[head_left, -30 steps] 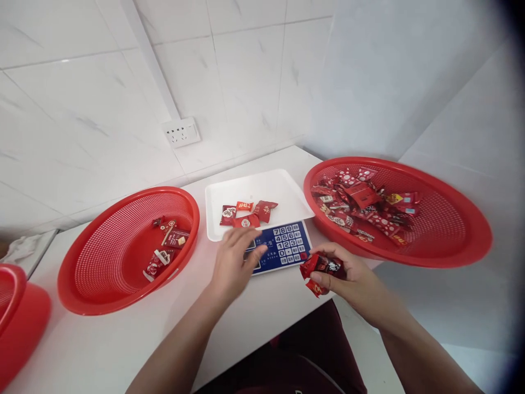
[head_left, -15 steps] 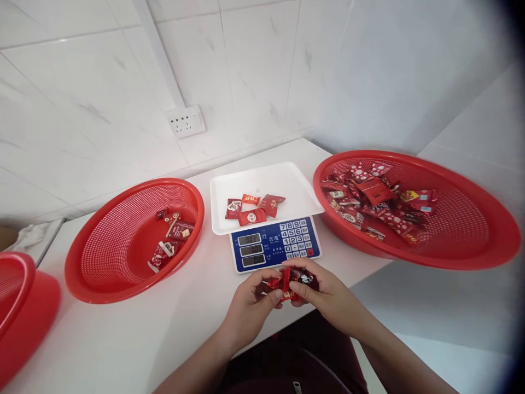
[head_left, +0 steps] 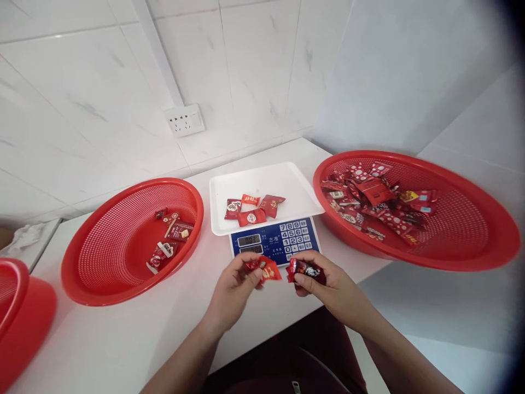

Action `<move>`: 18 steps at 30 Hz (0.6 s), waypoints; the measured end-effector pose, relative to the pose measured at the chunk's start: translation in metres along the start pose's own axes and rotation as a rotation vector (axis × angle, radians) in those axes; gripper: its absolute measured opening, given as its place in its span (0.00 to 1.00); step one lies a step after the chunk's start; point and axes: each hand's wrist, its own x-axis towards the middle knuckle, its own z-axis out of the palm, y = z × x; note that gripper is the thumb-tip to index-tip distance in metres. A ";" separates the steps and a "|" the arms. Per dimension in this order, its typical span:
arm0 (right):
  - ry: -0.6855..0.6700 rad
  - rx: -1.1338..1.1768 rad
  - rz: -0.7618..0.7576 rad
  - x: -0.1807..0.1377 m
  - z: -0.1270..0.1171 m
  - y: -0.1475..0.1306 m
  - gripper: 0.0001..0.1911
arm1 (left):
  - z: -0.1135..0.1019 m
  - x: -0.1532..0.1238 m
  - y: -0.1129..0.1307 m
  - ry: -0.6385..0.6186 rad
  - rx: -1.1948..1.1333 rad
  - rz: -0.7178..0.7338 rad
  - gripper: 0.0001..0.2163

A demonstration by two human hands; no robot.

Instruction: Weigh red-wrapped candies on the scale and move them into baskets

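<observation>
In front of the blue-and-white scale [head_left: 274,241], my left hand [head_left: 233,293] is closed on red wrapped candies [head_left: 269,271], pinched between thumb and fingers. My right hand [head_left: 328,284] grips dark red wrapped candies [head_left: 305,269], one with a black label and white lettering. The fingers hide how many each hand holds. A gap separates the two hands. Behind them, several red candy packets [head_left: 251,217] lie near the front of the scale's white tray [head_left: 283,178]. My left hand partly covers the scale's displays.
On the right, a large red basket [head_left: 463,219] holds a heap of wrapped candies [head_left: 375,200]. Another red basket [head_left: 102,246] on the left has several packets [head_left: 168,241] in it. A third red basket [head_left: 28,312] shows at the left edge. A wall socket [head_left: 184,120] is behind.
My hands were together over the candies; now they are apart. The left hand has moved left with red candies, while the right keeps the dark ones.
</observation>
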 end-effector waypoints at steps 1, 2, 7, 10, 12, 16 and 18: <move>0.039 -0.011 -0.009 0.000 -0.004 -0.001 0.17 | -0.005 0.007 0.007 0.059 0.128 0.102 0.11; 0.090 -0.024 -0.027 0.000 -0.009 -0.003 0.18 | -0.010 0.014 0.014 0.119 0.270 0.208 0.10; 0.424 -0.042 -0.175 0.000 -0.035 -0.015 0.21 | -0.026 0.061 0.046 0.247 0.908 0.541 0.13; 0.520 -0.037 -0.213 -0.003 -0.046 -0.016 0.21 | -0.028 0.080 0.053 0.233 1.120 0.533 0.16; 0.546 -0.051 -0.207 -0.006 -0.052 -0.015 0.21 | -0.027 0.082 0.053 0.233 1.150 0.520 0.18; 0.502 -0.041 -0.164 -0.011 -0.050 -0.009 0.22 | -0.015 0.056 0.043 0.210 0.887 0.485 0.12; 0.396 -0.026 -0.141 -0.012 -0.041 -0.007 0.21 | -0.002 0.034 0.033 0.070 0.685 0.394 0.10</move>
